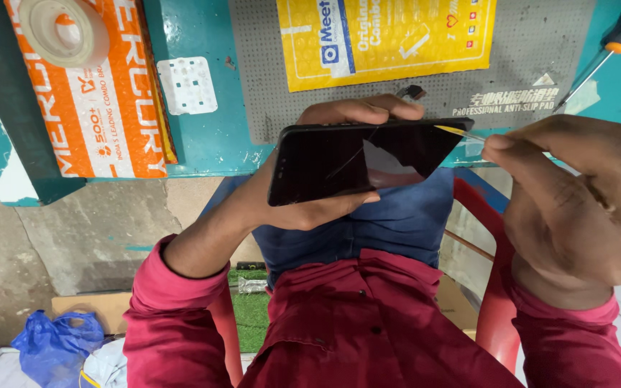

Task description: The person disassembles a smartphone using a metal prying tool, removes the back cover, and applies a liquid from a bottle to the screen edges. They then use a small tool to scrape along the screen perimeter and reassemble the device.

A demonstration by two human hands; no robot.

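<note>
My left hand holds a black smartphone flat, screen up, over my lap at the edge of the teal table. Fingers wrap its far edge and my thumb presses the near edge. My right hand pinches a thin, pale pointed tool whose tip meets the phone's right top corner. A crack line runs across the dark screen.
On the table lie a grey perforated anti-slip mat, a yellow padded envelope, an orange package with a tape roll on it, a white square pad and a screwdriver. A red chair, blue bag below.
</note>
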